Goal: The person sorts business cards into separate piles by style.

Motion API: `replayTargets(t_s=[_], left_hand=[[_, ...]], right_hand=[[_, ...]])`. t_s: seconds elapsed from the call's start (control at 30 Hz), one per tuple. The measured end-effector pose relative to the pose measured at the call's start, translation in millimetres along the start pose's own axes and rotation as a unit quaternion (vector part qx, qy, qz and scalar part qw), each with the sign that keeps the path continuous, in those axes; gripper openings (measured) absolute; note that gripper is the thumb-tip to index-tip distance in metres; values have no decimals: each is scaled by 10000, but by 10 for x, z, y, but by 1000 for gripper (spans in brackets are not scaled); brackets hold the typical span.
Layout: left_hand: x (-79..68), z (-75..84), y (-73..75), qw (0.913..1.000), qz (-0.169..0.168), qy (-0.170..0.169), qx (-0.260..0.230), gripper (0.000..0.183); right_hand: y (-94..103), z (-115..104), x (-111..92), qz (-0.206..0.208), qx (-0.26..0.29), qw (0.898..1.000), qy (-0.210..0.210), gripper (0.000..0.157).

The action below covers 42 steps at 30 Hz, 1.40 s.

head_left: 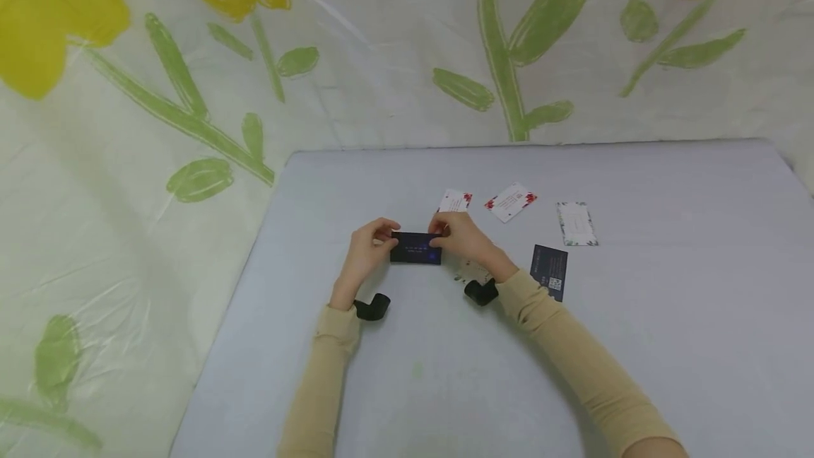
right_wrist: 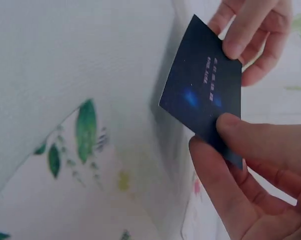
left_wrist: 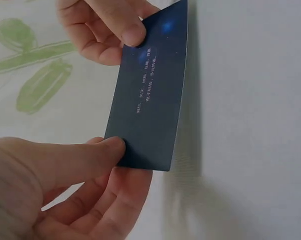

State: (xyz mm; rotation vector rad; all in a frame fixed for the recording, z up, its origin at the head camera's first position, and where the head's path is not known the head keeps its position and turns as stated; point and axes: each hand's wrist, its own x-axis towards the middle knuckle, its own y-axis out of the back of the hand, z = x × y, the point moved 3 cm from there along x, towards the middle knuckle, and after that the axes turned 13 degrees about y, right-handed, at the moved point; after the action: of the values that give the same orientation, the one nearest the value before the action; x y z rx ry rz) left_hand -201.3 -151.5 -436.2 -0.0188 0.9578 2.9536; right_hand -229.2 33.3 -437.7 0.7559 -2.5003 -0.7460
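A dark blue business card (head_left: pixel 415 249) with small pale print is held up between both hands, above the table. My left hand (head_left: pixel 369 253) pinches its left end, thumb on the printed face and fingers behind. At the other end my right hand (head_left: pixel 463 237) pinches it the same way. In the left wrist view the card (left_wrist: pixel 150 90) looks slightly bowed, and its lower edge stands off the surface. The right wrist view shows the right thumb (right_wrist: pixel 240 132) pressing near a corner of the card.
Under the right wrist lies a leaf-patterned card (head_left: pixel 473 272), partly hidden. Beyond are two white cards with red flowers, one (head_left: pixel 511 202) in full view, another (head_left: pixel 454 200) partly behind the right hand. A leaf-bordered card (head_left: pixel 577 223) and a dark card (head_left: pixel 550 271) lie to the right.
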Motion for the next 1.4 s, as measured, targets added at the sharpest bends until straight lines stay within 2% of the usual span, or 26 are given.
replayTargets(t_s=[0.2, 0.37, 0.53, 1.03, 1.4], left_hand=[[58, -12, -66, 9986, 75, 192, 487, 14], [71, -17, -93, 9965, 134, 258, 785, 12], [88, -36, -111, 9945, 159, 291, 991, 13], [90, -20, -143, 9898, 149, 125, 1412, 13], [75, -4, -159, 9861, 198, 160, 1641, 10]], right_hand=[[-74, -8, 19, -165, -607, 9976, -283, 6], [-105, -65, 44, -416, -1332, 9898, -286, 6], [-124, -103, 60, -575, -1715, 9829, -350, 8], [-129, -116, 45, -502, -2273, 9721, -278, 10], [-149, -103, 49, -770, -2586, 9620, -421, 9]])
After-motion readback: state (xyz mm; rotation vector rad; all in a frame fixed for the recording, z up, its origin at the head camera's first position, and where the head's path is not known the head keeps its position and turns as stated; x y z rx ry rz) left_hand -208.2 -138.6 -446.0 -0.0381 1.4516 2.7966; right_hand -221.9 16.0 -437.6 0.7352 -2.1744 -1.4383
